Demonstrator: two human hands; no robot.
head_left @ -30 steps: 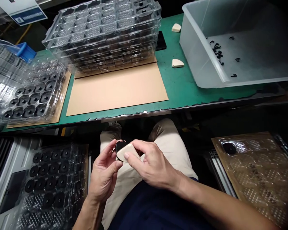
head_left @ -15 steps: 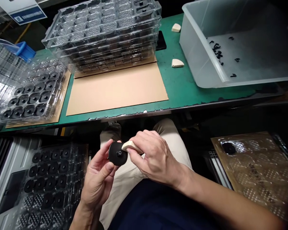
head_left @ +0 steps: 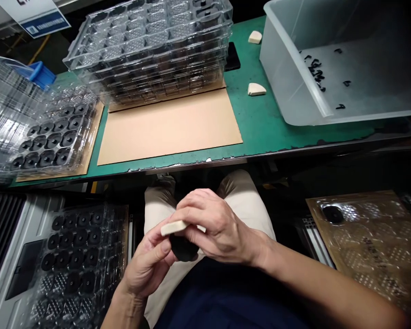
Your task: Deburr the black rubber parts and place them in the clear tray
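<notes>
Over my lap, my left hand (head_left: 147, 267) pinches a small round black part (head_left: 182, 249) between thumb and fingers. My right hand (head_left: 214, 228) is closed on a cream wedge-shaped sponge (head_left: 174, 227) and lays it flat across the top of the black part. Most of the part is hidden under the sponge and my right fingers.
A tray of black parts (head_left: 71, 256) lies low at my left, a brown tray (head_left: 370, 242) with one black part at my right. On the green bench (head_left: 260, 123) are a cardboard sheet (head_left: 169, 125), stacked clear trays (head_left: 150, 45), another filled tray (head_left: 50, 141), two spare sponges (head_left: 256, 89) and a clear bin (head_left: 329, 59).
Both hands have dropped lower toward my lap. The black part turned from face-on to mostly hidden, and the sponge moved from its edge to lie flat over its top.
</notes>
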